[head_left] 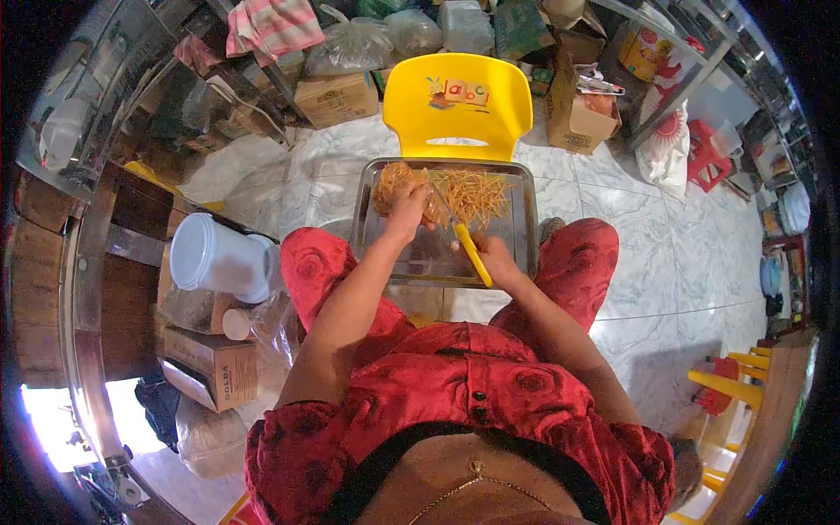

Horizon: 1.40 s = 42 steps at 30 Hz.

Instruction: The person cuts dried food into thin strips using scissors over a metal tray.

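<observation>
Marbled tiles (pixel 652 236) spread out beneath you, and closest of all is your chain (pixel 477 471), then your red clothes (pixel 516 385) with 2 dark buttons down the front. Out past your lap, your right hand (pixel 497 261) is wrapped round the yellow handle of a cutter (pixel 473 254); its blade slants up and left, right at the brown strands, though whether it's knife or scissors can't be told. Your left hand (pixel 409 210) is curled down over a thick bundle (pixel 393 178), fingers pressed onto it, at the tray's far left. That tray (pixel 411 260) lies between your 2 knees, bare metal showing nearest you. Just right of the bundle, look, loose strands (pixel 479 194) fan out in a tangled heap, well away from the near rim. Off to your left a white bucket (pixel 194 251) leans over. Beyond the tray rises the yellow chair (pixel 458 92), "abc" on its back. Farther on come a carton (pixel 337 99), clear bags (pixel 350 48) and, over on the right, a red stool (pixel 707 156) beside a white sack (pixel 658 157).
</observation>
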Available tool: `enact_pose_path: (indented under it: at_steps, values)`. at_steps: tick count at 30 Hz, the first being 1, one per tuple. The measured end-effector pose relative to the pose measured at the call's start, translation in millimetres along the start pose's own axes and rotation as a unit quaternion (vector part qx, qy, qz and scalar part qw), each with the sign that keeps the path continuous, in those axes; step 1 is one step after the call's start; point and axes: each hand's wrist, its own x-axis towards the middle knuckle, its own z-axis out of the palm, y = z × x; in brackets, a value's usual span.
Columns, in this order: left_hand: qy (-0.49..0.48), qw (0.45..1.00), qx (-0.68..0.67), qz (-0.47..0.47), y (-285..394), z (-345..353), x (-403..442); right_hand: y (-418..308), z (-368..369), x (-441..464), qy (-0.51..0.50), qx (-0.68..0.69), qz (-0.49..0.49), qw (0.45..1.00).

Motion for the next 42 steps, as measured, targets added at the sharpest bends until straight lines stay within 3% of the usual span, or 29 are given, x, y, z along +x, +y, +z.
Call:
enact_pose_path:
  at_steps: [3,5,6,8,11,21,23,29,35,42]
  values:
    - [-0.01,1.0,-0.025,-0.002,-0.3,0.1,2.2,2.7,1.6,3.3,0.013,0.027,0.01,0.999]
    - [-0.024,0.998,-0.023,0.054,3.0,-5.4,6.6,11.0,6.3,7.3,0.005,0.137,-0.029,0.99]
    - [-0.022,0.998,-0.024,0.052,5.7,-7.7,6.8,11.0,6.1,7.2,0.003,0.137,-0.028,0.99]
    - [-0.01,0.997,-0.071,0.037,11.4,-12.2,7.0,9.6,4.6,6.3,-0.061,0.262,0.0,0.963]
    - [0.033,0.993,-0.096,0.067,9.5,-18.4,15.1,8.7,0.6,6.1,-0.105,0.171,0.007,0.98]
    - [0.05,0.995,-0.06,0.065,19.0,-21.2,13.7,8.6,2.1,2.8,-0.114,0.161,-0.044,0.979]
    - [0.036,0.992,-0.075,0.099,15.4,-25.0,16.9,14.0,4.5,5.0,-0.104,0.111,-0.08,0.985]
    - [0.039,0.992,-0.085,0.088,20.1,-23.5,13.5,7.5,0.4,0.8,-0.123,0.159,0.001,0.98]
    - [0.039,0.992,-0.039,0.11,19.7,-23.6,13.4,22.1,10.2,7.6,-0.116,0.154,-0.067,0.979]
    - [0.062,0.992,-0.032,0.106,17.8,-24.0,17.9,-6.2,-2.1,-7.2,-0.138,0.208,-0.004,0.968]
